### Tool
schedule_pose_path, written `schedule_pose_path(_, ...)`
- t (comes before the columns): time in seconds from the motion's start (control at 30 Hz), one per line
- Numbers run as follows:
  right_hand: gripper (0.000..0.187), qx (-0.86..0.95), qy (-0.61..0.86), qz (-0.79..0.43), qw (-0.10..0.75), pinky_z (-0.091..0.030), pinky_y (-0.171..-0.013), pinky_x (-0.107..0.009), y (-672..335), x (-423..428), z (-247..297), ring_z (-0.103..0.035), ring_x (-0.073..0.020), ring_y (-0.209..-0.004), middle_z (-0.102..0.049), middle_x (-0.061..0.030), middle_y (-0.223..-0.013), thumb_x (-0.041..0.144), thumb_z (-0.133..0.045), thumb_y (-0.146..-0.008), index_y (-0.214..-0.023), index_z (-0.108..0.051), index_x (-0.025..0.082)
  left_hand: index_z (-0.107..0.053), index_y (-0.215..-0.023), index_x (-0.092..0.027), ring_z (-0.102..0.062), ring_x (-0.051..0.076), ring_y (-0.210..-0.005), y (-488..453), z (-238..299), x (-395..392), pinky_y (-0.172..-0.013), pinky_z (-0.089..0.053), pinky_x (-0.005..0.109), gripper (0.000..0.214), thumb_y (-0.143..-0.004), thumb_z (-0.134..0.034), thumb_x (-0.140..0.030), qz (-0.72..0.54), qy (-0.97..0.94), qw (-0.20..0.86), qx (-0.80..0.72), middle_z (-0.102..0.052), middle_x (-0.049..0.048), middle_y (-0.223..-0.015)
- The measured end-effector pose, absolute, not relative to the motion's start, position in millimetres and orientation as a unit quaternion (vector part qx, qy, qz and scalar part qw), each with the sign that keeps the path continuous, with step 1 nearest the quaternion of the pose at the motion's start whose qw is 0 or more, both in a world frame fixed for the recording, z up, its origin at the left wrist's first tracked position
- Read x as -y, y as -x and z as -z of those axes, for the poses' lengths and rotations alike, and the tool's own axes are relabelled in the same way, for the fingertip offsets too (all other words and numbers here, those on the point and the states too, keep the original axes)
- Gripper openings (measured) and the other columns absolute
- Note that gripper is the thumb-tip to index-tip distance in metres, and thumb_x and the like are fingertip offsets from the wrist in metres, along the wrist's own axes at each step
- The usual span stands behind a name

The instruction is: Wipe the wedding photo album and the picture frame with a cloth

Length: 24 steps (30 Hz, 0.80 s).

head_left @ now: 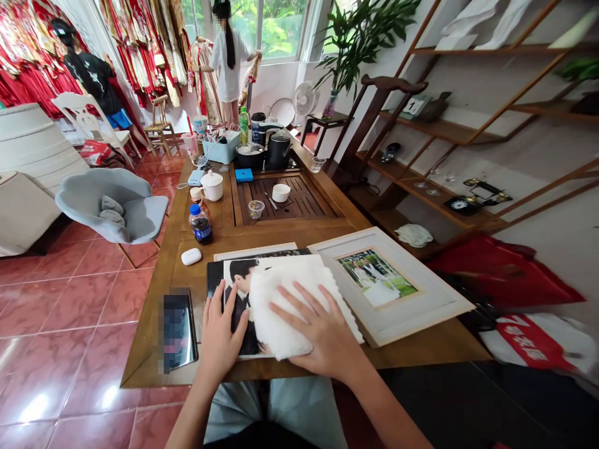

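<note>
Pressing flat on a folded white cloth (pixel 281 333), the right hand (pixel 319 332) lies open with its fingers spread, the cloth covering part of a large portrait photo (pixel 242 279) near the front edge of the wooden worktop (pixel 152 330). Open too, the left hand (pixel 223 337) rests its loosely spread fingers on the left part of that photo, with a dark phone (pixel 180 330) just beside it on the outer side. Right of the cloth lies a pale-framed picture (pixel 378 279), and a white case (pixel 191 256) sits near the photo's far left corner.
</note>
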State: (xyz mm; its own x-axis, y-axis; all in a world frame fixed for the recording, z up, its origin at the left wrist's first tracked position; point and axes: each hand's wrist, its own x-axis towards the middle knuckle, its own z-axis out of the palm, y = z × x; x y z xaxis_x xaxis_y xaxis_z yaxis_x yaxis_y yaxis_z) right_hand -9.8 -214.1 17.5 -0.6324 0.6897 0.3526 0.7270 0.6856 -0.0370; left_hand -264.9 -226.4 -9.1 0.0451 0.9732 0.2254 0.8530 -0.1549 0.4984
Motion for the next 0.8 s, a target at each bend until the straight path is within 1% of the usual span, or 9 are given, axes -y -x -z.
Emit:
schedule_pose_path(0.1,0.086,0.915,0.364,0.042,0.166,-0.005,-0.123,-0.06,15,212,-18,-0.033,-0.0358,-0.15,-0.04,-0.0045,-0.164,0.048,-0.07,-0.077,-0.157,-0.042,0.034,-0.034,-0.161,-0.03,-0.028,0.028,-0.157,266,10,227,-0.126,-0.024,0.059,0.057,-0.105,-0.047,-0.033,-0.264,-0.713,0.122,-0.638,-0.028,0.012,-0.17)
schedule_pose_path(0.23,0.08,0.888,0.421,0.031,0.181,-0.009,-0.123,-0.056,6,204,-20,-0.034,-0.0333,-0.15,-0.041,-0.0043,-0.164,0.043,-0.069,-0.08,-0.155,-0.044,0.034,-0.035,-0.16,-0.029,-0.028,0.028,-0.157,264,7,227,-0.126,-0.026,0.059,0.056,-0.106,-0.047,-0.036,-0.264,-0.709,0.118,-0.643,-0.029,0.0129,-0.17)
schedule_pose_path(0.33,0.081,0.888,0.421,0.039,0.179,-0.006,-0.123,-0.058,5,208,-21,-0.032,-0.0344,-0.151,-0.041,-0.0041,-0.164,0.044,-0.069,-0.079,-0.155,-0.045,0.033,-0.039,-0.158,-0.036,-0.027,0.028,-0.157,263,5,227,-0.125,-0.027,0.059,0.052,-0.107,-0.045,-0.031,-0.255,-0.71,0.112,-0.646,-0.029,0.0077,-0.17)
schedule_pose_path(0.43,0.084,0.916,0.36,0.051,0.169,0.0,-0.123,-0.06,8,218,-20,-0.031,-0.0352,-0.151,-0.041,-0.0037,-0.163,0.052,-0.068,-0.077,-0.155,-0.044,0.033,-0.049,-0.152,-0.039,-0.029,0.027,-0.157,263,4,227,-0.126,-0.023,0.06,0.047,-0.107,-0.043,-0.026,-0.235,-0.722,0.122,-0.64,-0.037,0.0026,-0.167)
schedule_pose_path(0.5,0.082,0.919,0.35,0.059,0.17,-0.001,-0.123,-0.06,7,223,-19,-0.033,-0.0343,-0.15,-0.042,-0.0038,-0.163,0.054,-0.067,-0.079,-0.156,-0.044,0.032,-0.052,-0.149,-0.039,-0.029,0.027,-0.157,264,3,227,-0.127,-0.022,0.061,0.045,-0.107,-0.042,-0.026,-0.227,-0.726,0.134,-0.635,-0.041,0.0005,-0.165)
schedule_pose_path(0.6,0.078,0.891,0.411,0.062,0.185,-0.005,-0.123,-0.06,3,226,-16,-0.038,-0.0354,-0.147,-0.044,-0.0054,-0.162,0.05,-0.066,-0.083,-0.156,-0.043,0.033,-0.052,-0.149,-0.041,-0.029,0.026,-0.157,264,1,227,-0.127,-0.021,0.06,0.045,-0.107,-0.042,-0.027,-0.235,-0.72,0.143,-0.637,-0.042,-0.0018,-0.164)
schedule_pose_path(0.63,0.078,0.879,0.431,0.059,0.193,-0.006,-0.123,-0.06,2,226,-15,-0.039,-0.0365,-0.146,-0.045,-0.0061,-0.161,0.052,-0.067,-0.084,-0.156,-0.043,0.033,-0.052,-0.149,-0.041,-0.029,0.026,-0.156,264,0,227,-0.127,-0.022,0.06,0.045,-0.107,-0.042,-0.028,-0.242,-0.716,0.145,-0.639,-0.043,-0.0021,-0.164)
schedule_pose_path(0.7,0.08,0.868,0.445,0.051,0.212,-0.006,-0.123,-0.06,2,226,-11,-0.041,-0.0384,-0.145,-0.047,-0.0071,-0.159,0.06,-0.067,-0.083,-0.156,-0.044,0.033,-0.054,-0.147,-0.041,-0.03,0.027,-0.156,264,-1,228,-0.127,-0.022,0.06,0.044,-0.107,-0.042,-0.028,-0.255,-0.706,0.15,-0.643,-0.043,-0.0023,-0.163)
schedule_pose_path(0.8,0.084,0.881,0.411,0.058,0.227,-0.007,-0.123,-0.058,1,223,-5,-0.043,-0.0375,-0.144,-0.05,-0.0075,-0.157,0.07,-0.065,-0.083,-0.155,-0.046,0.033,-0.056,-0.145,-0.04,-0.03,0.029,-0.156,263,-1,229,-0.126,-0.023,0.062,0.043,-0.107,-0.042,-0.029,-0.27,-0.697,0.158,-0.646,-0.044,-0.0013,-0.163)
